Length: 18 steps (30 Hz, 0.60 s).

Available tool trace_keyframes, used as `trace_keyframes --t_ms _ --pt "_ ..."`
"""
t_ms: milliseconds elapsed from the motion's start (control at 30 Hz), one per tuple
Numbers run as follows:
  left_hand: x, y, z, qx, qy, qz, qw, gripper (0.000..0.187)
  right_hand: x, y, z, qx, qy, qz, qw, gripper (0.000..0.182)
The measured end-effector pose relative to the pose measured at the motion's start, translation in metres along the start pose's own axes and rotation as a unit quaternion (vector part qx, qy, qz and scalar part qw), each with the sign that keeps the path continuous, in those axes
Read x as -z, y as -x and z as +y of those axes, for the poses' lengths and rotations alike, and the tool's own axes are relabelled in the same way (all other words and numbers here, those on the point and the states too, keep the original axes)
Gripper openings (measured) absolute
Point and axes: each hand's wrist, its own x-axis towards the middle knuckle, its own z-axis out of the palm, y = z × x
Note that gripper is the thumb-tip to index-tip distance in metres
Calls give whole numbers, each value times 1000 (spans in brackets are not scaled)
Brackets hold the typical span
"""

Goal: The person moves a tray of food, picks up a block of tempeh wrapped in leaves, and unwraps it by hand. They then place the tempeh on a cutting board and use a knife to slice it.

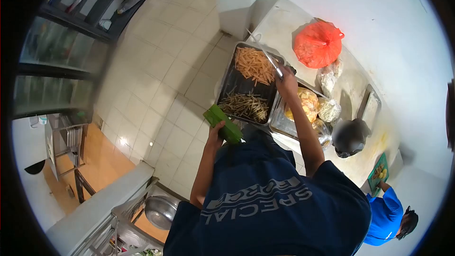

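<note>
In my right hand (286,84) is a long knife (262,47), its silvery blade slanting up and left over the edge of a dark tray (249,86). On that tray lie a pile of orange-brown cut strips (255,65) and, nearer me, a pile of thin greenish-brown strips (244,106). My left hand (216,132) is wrapped round a bright green, long, flat-sided piece (225,124), whose kind I cannot make out. It is close to the tray's near left corner, in front of my body.
Beside the dark tray, a metal tray (283,122) holds bagged yellowish food (305,104). A red plastic bag (318,44) and a black bag (351,137) stand on the pale table (279,16). At right, a person in blue (384,215) is at a green board (378,173). A metal bowl (160,212) sits lower left.
</note>
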Motion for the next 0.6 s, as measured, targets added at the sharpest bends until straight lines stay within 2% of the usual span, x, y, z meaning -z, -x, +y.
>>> trace_keyframes --t_ms 33,100,133,267,300,400,600 --pt "2 3 0 8 12 -3 1000 63 -3 -10 5 3 -3 -7 1000 31" --pt "-4 6 0 -5 19 9 1000 63 -12 -40 11 73 107 24 991 31" --pt "-10 11 -2 -10 25 16 1000 64 -16 -52 17 77 124 4 989 31" --pt "-26 18 -5 -15 59 61 996 58 -41 -89 35 95 80 -21 992 34" --pt "-22 15 -10 -17 20 60 998 53 -42 -93 33 101 74 -26 992 34" --pt "-22 12 -18 -22 -38 76 996 46 -46 -104 31 25 43 -92 995 34" --pt "-44 7 -9 -23 -61 125 990 40 -44 -115 40 -26 52 -118 991 35"
